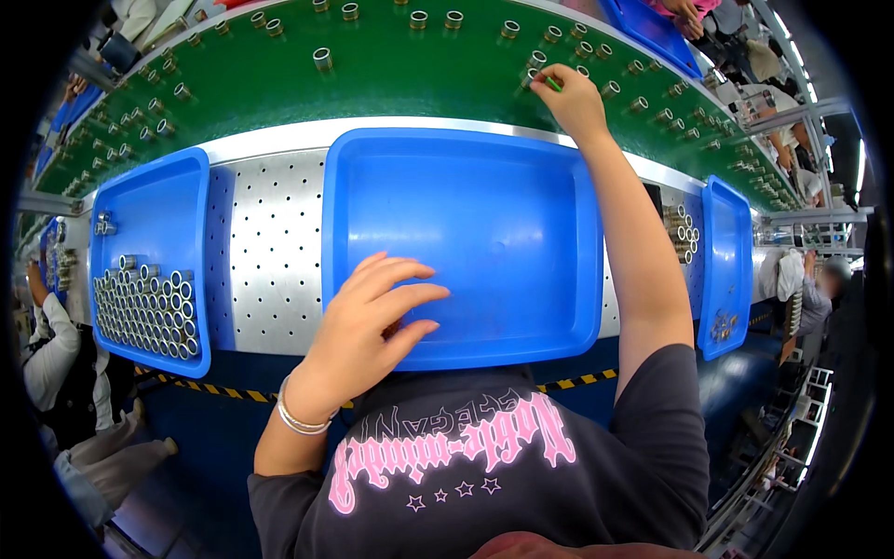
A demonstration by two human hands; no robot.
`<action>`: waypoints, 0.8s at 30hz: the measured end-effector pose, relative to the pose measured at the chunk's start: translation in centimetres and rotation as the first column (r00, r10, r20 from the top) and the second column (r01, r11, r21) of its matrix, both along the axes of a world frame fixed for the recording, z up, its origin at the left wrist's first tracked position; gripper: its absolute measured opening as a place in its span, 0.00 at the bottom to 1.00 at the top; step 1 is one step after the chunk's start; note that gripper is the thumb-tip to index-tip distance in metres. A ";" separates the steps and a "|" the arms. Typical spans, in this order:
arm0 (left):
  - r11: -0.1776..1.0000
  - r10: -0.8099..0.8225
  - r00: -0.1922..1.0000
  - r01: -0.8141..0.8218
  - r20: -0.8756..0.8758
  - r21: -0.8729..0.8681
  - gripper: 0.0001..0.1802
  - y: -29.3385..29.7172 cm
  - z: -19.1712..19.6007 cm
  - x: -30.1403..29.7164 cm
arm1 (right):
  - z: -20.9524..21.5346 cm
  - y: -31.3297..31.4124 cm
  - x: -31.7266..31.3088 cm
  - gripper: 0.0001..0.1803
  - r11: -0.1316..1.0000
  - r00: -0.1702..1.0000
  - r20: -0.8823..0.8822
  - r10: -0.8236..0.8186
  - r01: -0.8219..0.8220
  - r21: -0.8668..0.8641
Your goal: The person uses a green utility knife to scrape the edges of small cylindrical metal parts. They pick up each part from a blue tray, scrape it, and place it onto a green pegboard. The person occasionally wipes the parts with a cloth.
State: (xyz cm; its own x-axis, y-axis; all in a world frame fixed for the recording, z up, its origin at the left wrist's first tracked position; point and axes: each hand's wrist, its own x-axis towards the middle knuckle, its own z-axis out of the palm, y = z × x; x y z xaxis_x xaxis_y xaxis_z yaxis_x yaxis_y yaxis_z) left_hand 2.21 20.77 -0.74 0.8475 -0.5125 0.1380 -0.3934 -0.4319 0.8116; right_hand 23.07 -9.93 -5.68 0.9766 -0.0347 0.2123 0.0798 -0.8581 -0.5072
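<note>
My right hand (575,101) reaches far out over the green conveyor belt (410,79). Its fingers are closed on a slim green stick (553,84), and its fingertips meet a short metal sleeve (531,77) standing on the belt. Whether they grip that sleeve too is unclear. Over the near left part of a large blue tray (466,168), my left hand (368,321) hovers with fingers apart and nothing in them. No parts lie in this tray.
Many metal sleeves (322,59) stand scattered along the belt. A left blue tray (149,252) holds packed rows of sleeves (154,312). To the right are more sleeves (683,233) and another blue tray (729,252). Other people work around the line.
</note>
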 end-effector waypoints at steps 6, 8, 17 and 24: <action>0.986 0.029 0.999 -0.034 0.033 0.163 0.23 2.3 0.5 0.5 | 0.2 0.5 -2.7 0.11 0.978 0.963 -0.268 0.019 -0.074 -0.197; 0.951 -0.063 0.996 0.040 0.066 0.306 0.27 2.8 0.9 0.5 | 0.1 0.7 -2.9 0.12 0.996 0.967 -0.250 0.047 -0.065 -0.065; 0.870 -0.043 0.998 0.015 0.045 0.493 0.19 2.6 0.1 -0.2 | 2.2 5.4 -13.5 0.08 0.940 0.931 -0.139 0.337 -0.342 -0.007; 0.972 0.158 0.986 -0.164 0.046 0.170 0.18 -1.4 -0.7 -0.7 | 2.2 6.7 -21.1 0.09 0.854 0.823 -0.231 0.519 -0.509 0.105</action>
State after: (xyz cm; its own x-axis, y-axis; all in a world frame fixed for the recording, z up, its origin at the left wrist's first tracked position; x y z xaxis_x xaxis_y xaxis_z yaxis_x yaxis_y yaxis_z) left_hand 1.50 19.39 -1.47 0.9175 -0.3880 0.0872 -0.3312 -0.6244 0.7074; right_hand 1.99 -3.22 -3.48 0.8750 0.4836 -0.0234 0.3751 -0.7077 -0.5988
